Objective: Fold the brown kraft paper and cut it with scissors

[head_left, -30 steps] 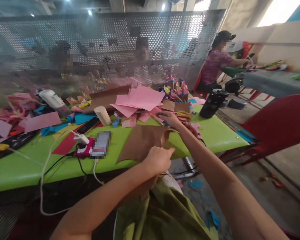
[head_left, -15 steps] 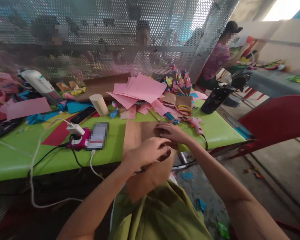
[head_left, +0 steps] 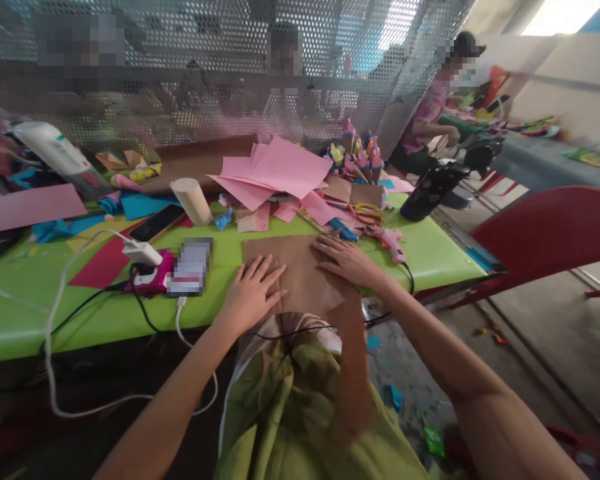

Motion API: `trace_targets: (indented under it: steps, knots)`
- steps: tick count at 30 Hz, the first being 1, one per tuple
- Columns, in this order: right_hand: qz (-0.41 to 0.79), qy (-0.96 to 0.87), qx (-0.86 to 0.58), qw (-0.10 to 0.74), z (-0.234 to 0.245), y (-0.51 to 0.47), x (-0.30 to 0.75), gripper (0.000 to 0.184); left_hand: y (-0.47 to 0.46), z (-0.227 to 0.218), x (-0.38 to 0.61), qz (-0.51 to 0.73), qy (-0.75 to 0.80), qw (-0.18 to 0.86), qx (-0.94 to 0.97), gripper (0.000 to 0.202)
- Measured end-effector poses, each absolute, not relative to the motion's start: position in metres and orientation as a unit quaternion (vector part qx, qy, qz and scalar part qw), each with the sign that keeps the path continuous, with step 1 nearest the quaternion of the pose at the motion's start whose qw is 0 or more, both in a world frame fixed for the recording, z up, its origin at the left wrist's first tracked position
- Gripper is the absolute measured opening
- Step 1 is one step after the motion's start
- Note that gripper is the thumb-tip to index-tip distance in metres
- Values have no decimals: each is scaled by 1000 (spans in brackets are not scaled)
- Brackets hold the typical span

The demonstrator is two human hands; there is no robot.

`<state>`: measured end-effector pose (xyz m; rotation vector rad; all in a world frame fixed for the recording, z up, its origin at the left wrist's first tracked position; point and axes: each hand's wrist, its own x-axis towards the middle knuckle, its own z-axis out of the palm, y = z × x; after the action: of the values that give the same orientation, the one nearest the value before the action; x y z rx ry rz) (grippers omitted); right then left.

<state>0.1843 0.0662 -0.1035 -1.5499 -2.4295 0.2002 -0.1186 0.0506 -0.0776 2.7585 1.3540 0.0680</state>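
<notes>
A sheet of brown kraft paper (head_left: 305, 280) lies at the front edge of the green table, with a faint crease across it. My left hand (head_left: 253, 293) rests flat on its left side, fingers spread. On the upper right part, my right hand (head_left: 347, 263) also lies flat with its fingers stretched out. Another piece of brown paper (head_left: 354, 360), blurred, hangs down from the right side over the lap; whether it joins the sheet I cannot tell. A pink glue gun (head_left: 390, 245) lies just right of my right hand.
Pink paper sheets (head_left: 275, 170) are piled behind the brown sheet, near a cardboard tube (head_left: 193, 200). To the left are a phone (head_left: 191, 267), a pink power strip (head_left: 155, 270) and a white cable (head_left: 55, 320). A black bottle (head_left: 433, 193) leans at right; a person (head_left: 430, 113) sits beyond.
My left hand has moved left and opened out flat on the paper. The paper that was bent up under my hands now lies flatter, with one piece hanging down at the right.
</notes>
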Motion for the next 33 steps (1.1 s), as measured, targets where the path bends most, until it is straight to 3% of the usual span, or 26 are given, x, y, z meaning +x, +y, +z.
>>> trace_targets:
  steps: [7, 17, 25, 30, 33]
  knots:
    - [60, -829, -540, 129, -93, 61, 189, 49, 50, -73, -125, 18, 445, 43, 894, 57]
    - [63, -818, -537, 197, -83, 51, 188, 46, 53, -74, -136, 30, 432, 54, 900, 58]
    - [212, -857, -430, 187, -86, 11, 207, 73, 55, -74, -151, 41, 411, 71, 908, 53]
    - [213, -851, -464, 121, -85, -5, 205, 90, 57, -62, -171, -35, 371, 158, 914, 79]
    - [184, -841, -501, 94, -89, -11, 199, 89, 54, -54, -185, -90, 338, 190, 917, 96]
